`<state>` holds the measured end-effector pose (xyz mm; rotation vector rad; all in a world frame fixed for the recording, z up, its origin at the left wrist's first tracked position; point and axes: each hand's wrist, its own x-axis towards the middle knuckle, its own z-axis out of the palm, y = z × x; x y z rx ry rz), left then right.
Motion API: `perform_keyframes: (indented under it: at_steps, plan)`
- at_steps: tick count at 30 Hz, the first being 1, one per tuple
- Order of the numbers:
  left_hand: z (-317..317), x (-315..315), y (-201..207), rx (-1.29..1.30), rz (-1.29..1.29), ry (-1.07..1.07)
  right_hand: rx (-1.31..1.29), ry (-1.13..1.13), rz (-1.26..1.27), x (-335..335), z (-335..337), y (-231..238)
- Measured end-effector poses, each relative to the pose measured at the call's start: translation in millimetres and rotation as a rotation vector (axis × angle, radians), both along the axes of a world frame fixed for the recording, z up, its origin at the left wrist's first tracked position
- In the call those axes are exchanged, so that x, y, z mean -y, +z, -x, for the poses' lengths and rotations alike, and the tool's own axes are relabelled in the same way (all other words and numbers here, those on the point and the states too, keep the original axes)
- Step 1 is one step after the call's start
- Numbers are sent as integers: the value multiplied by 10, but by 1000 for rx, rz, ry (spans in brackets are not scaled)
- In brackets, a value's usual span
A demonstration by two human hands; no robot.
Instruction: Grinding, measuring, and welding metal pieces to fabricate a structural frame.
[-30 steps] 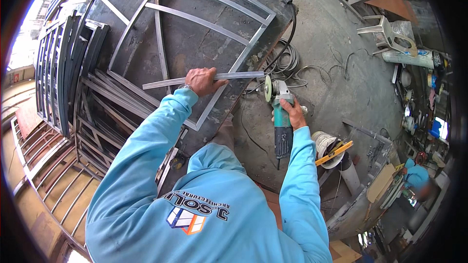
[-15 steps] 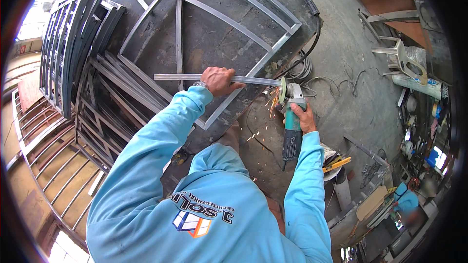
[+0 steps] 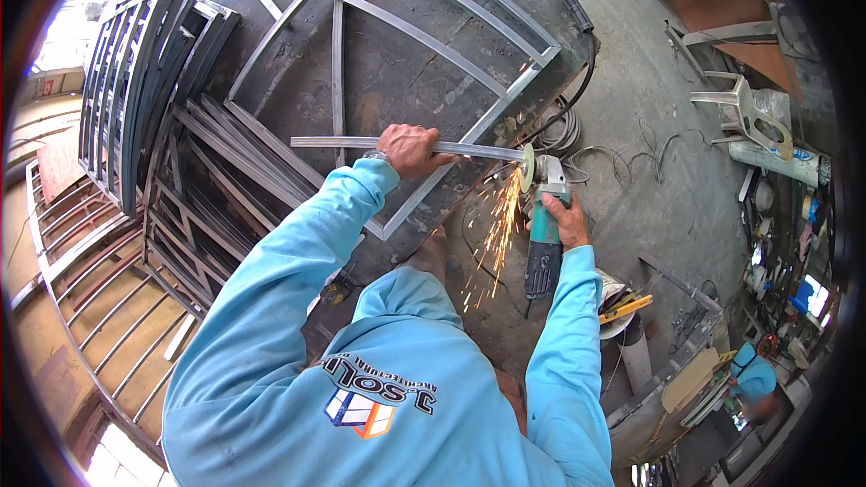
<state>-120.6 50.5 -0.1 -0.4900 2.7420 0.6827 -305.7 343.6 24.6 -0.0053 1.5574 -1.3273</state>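
My left hand (image 3: 410, 150) is closed around a straight metal bar (image 3: 338, 142), which lies across the near side of a welded metal frame (image 3: 424, 24) on the dark worktable (image 3: 379, 117). In my right hand (image 3: 566, 220) is a green and black angle grinder (image 3: 543, 248), its body pointing toward me. The grinder's thin pale-green disc (image 3: 529, 168) meets the bar's right end, just past the table's edge. Orange sparks (image 3: 502, 233) spray down toward me from the contact. Part of the right hand's grip is hidden behind the tool.
Left of the table are stacked metal frames (image 3: 126, 99) and loose bars (image 3: 239, 158). A cable coil (image 3: 561, 131) lies on the floor beyond the grinder. A bucket (image 3: 615, 317) with a yellow-handled tool stands right of my forearm. Another person (image 3: 753, 374) is at the far right.
The spray of sparks has grown much denser and longer. Both hands, the bar and the grinder hold nearly the same places, with the whole view shifted slightly.
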Motion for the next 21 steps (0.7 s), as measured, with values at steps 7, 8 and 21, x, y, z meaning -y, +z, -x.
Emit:
perform_keyframes:
  at_steps: [7,8,21]
  plan:
    - [61,155,-75,-16,-181,-32,37,-78,-99,-309,-332,-324]
    - [85,209,-77,-18,-182,-30,35,-75,-100,-329,-349,-334]
    - [167,280,-40,39,-47,-182,3,-9,-7,42,-26,69]
